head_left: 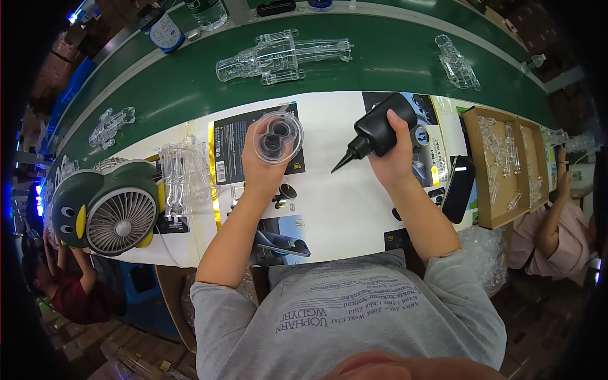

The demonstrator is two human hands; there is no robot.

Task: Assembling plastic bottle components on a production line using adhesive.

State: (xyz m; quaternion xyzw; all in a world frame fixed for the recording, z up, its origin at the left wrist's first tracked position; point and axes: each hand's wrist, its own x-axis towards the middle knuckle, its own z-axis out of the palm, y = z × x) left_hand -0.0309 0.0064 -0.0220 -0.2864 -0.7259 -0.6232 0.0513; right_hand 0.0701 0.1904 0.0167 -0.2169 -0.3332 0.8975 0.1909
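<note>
In my left hand (258,170) I grip a clear round plastic part (292,140) with a figure-eight shape inside its rim. My fingers are closed around its far side and partly hidden behind it. My right hand (394,157) is wrapped around a black squeeze bottle (379,128) that tapers to a thin pointed nozzle (346,159). The bottle is tilted, its tip pointing down and left, apart from the clear part. Beneath both hands lies a white sheet (335,215) with printed packaging panels on either side.
Clear plastic assemblies (278,60) lie on the green bench (386,60). A penguin-shaped fan (123,218) and clear parts (183,177) stand left. To the right are a black phone (458,190) and a cardboard tray (484,202) of clear pieces. Co-workers sit on both sides.
</note>
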